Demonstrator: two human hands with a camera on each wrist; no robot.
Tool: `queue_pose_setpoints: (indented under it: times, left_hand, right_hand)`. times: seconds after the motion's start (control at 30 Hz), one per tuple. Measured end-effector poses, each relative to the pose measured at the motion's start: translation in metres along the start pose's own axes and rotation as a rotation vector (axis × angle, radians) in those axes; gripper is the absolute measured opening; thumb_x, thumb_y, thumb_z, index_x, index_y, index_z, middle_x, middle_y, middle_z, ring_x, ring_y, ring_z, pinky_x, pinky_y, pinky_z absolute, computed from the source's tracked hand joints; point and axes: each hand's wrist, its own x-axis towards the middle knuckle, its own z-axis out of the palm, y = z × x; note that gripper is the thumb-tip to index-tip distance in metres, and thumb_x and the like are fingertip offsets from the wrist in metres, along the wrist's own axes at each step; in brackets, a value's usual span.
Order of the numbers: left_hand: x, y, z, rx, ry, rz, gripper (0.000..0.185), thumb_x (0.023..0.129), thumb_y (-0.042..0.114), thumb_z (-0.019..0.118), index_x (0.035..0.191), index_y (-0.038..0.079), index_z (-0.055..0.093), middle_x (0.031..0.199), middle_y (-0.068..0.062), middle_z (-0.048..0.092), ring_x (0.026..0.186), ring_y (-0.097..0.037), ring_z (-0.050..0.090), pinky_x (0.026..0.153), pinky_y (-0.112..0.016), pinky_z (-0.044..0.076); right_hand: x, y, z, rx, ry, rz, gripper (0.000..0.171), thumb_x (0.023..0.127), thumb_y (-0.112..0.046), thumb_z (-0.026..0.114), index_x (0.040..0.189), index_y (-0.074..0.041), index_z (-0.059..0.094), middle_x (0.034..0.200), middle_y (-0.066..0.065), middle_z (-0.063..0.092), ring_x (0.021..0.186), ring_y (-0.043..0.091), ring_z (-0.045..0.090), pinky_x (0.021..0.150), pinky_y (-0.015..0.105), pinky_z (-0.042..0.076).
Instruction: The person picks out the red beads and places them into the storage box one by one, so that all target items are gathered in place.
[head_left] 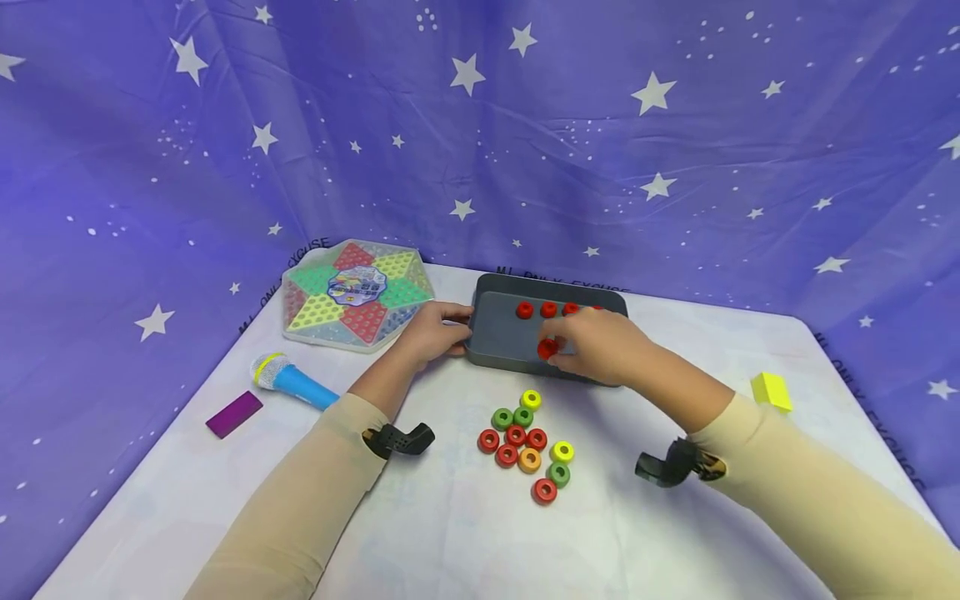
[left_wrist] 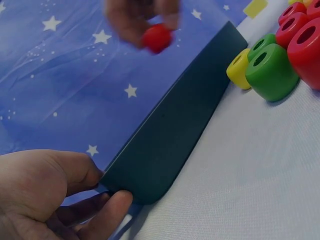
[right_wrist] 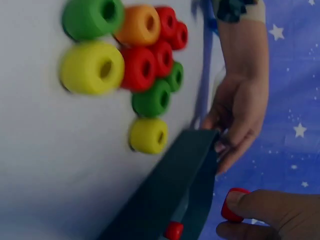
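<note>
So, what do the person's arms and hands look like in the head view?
The left hand and right hand are ungloved. Plain beige left sleeve and matching right sleeve leave the wrists bare. Each sleeve carries a black, curved camera near its end.

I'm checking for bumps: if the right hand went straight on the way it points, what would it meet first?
Probably the left end of the gray tray, which the left hand holds. The right hand, pinching a red bead, points that way, though its height is unclear.
</note>
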Motion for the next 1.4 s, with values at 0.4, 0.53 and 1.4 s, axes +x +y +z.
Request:
queue_pose_setpoints:
  times: [0.4,0.53,1.4]
  left_hand:
    - [-0.004,0.003,-0.001,-0.007,-0.001,0.012,0.047,0.093,0.004,0.065,0.14,0.008,0.062,0.13,-0.015,0.062,0.09,-0.021,0.07,0.072,-0.031,0.064]
    - [-0.003,0.002,0.0,-0.002,-0.002,0.008,0.047,0.093,0.005,0.065,0.14,0.009,0.062,0.129,-0.014,0.062,0.089,-0.02,0.07,0.071,-0.031,0.064]
    - [0.0,0.0,-0.001,-0.005,-0.004,0.003,0.048,0.093,0.006,0.065,0.14,0.008,0.062,0.13,-0.015,0.061,0.09,-0.021,0.07,0.073,-0.032,0.064]
  right_hand:
    - [0.091,0.012,-0.011,-0.058,-0.049,-0.009,0.017,0.09,-0.023,0.074,0.107,-0.024,0.07,0.088,-0.005,0.068,0.076,0.017,0.06,0.063,0.035,0.053]
    - [0.117,0.02,0.002,-0.09,-0.108,0.022,0.016,0.091,-0.022,0.072,0.107,-0.023,0.069,0.089,-0.002,0.067,0.077,0.02,0.06,0.064,0.036,0.054]
    - [0.077,0.023,-0.001,-0.019,-0.041,0.022,0.045,0.09,-0.036,0.076,0.131,-0.02,0.065,0.089,-0.002,0.066,0.075,0.018,0.06,0.057,0.034,0.051]
